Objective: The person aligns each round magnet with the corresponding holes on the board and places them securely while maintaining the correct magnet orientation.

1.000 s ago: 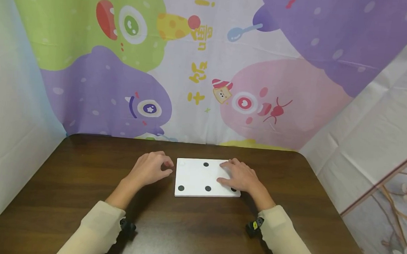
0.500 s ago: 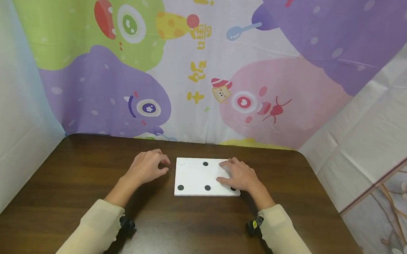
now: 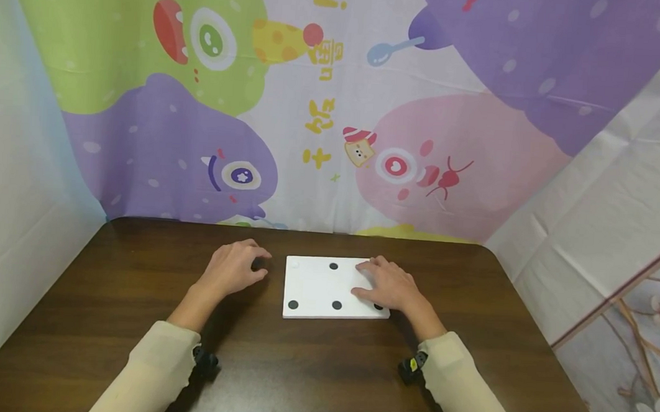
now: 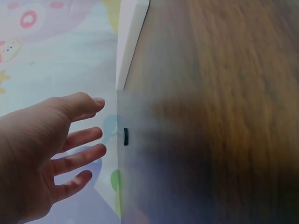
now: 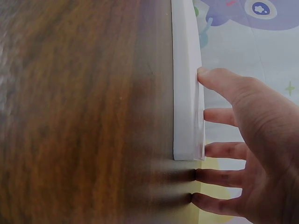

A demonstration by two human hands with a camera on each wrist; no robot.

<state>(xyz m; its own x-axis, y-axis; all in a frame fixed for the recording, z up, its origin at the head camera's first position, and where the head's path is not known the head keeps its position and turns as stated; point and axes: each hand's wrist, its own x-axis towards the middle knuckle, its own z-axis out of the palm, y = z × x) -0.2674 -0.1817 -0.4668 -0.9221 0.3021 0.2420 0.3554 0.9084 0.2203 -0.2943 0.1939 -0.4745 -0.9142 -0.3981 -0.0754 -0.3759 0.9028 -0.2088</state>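
Observation:
A flat white board [image 3: 314, 286] lies on the table, with several black round spots on its top and a pale round mark [image 3: 296, 264] at its far left corner. My right hand [image 3: 392, 285] rests over the board's right end. In the right wrist view its thumb and some fingers touch the board [image 5: 186, 93], while the other fingers reach past its end. Left of the board, my left hand [image 3: 234, 266] holds nothing, its fingers loosely bent. A small black disc [image 4: 125, 136] stands out just past those fingertips in the left wrist view; the hand hides it from the head view.
The dark wooden table [image 3: 310, 373] ends at a cartoon-printed curtain [image 3: 308, 198] at the back. White cloth [image 3: 27, 215] hangs on the left, and a flower-print sheet [image 3: 637, 334] on the right. Black cameras [image 3: 205, 362] are strapped to both wrists.
My left hand has drawn left, away from the board, and its thumb and fingers have spread somewhat. The right hand and the board have stayed in place.

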